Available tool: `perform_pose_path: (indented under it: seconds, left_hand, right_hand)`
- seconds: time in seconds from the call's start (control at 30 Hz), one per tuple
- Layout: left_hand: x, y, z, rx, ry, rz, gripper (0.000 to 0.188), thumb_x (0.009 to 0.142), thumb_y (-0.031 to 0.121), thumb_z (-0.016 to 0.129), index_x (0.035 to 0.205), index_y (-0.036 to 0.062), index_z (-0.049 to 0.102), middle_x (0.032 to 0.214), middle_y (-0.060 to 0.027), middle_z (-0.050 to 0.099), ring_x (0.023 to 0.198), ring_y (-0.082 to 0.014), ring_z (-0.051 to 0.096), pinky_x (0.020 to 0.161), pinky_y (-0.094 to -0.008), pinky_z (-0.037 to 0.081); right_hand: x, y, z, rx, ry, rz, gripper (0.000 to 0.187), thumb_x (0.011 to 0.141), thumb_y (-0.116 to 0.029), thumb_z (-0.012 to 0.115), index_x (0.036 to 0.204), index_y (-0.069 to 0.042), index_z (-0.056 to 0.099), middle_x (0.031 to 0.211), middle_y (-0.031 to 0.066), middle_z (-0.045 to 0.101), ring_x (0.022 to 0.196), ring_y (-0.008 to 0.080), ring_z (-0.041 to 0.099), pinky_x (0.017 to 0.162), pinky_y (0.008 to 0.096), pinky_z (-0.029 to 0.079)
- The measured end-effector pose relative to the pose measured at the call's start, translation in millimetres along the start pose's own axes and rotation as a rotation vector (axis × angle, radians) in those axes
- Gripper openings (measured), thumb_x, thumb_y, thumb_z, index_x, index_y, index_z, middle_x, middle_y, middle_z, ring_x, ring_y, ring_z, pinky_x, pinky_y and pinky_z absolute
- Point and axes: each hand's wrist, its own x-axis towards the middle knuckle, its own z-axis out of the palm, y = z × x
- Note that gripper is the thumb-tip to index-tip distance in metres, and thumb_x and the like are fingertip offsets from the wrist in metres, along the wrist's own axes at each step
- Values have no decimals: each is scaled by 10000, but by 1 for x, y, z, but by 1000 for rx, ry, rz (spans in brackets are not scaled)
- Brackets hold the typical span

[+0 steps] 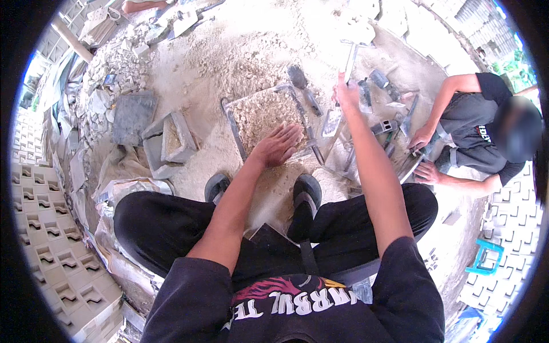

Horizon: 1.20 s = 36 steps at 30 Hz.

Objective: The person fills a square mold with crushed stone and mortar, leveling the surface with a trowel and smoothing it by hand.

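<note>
My left hand (279, 145) lies flat, fingers stretched out, over crumbly pale rubble (260, 117). This loose material fills a square, dark-rimmed frame (233, 136) on the ground between and ahead of my feet. Out to the right, my right hand (346, 92) is closed around a long-handled tool with a thin crosswise head, which looks like a hammer (351, 56). It is raised, head pointing away from me. Just right of the frame lies a dark, flat-bladed tool (304, 88).
A co-worker (457, 126) crouches at the right, both hands low over something near several scattered tools (384, 126). Left of the frame sit a grey block mould (171, 143), a dark slab (134, 118) and broken stones (108, 74). Stacked pale blocks (54, 240) and a blue stool (486, 256) flank me.
</note>
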Motion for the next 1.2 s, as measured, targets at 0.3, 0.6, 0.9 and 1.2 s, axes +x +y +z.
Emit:
perform_pose_path:
  seconds: [0.3, 0.6, 0.9, 1.2]
  left_hand:
    - [90, -43, -114, 147, -102, -199, 405, 963, 276, 462, 1305, 65, 510, 1362, -165, 511, 1297, -290, 459, 1131, -450, 307]
    - [119, -11, -271, 475, -598, -218, 349, 941, 322, 524, 1121, 43, 631, 1076, -149, 679, 1053, -287, 639, 938, -451, 503]
    - [82, -23, -278, 274, -591, -226, 545, 930, 462, 526, 1266, 34, 551, 1185, -218, 619, 1093, -365, 605, 940, -479, 480]
    - [113, 1, -254, 222, -760, -211, 527, 923, 474, 533, 1213, 37, 588, 1149, -211, 631, 1070, -348, 616, 913, -475, 497]
  right_hand:
    - [-67, -100, 26, 294, 108, -139, 513, 928, -459, 617, 625, -58, 515, 547, 21, 508, 439, 104, 461, 420, 286, 364]
    - [-133, -137, 50, 59, 75, -348, 512, 971, -453, 544, 613, -88, 508, 523, 9, 488, 454, 89, 472, 428, 275, 369]
    - [-142, -60, 72, 322, -50, -450, 418, 984, -402, 539, 728, -79, 473, 591, -27, 457, 512, 70, 445, 457, 235, 367]
    - [-154, -47, 75, 123, 47, -504, 372, 991, -334, 555, 746, -54, 537, 602, -36, 485, 542, 47, 458, 475, 234, 358]
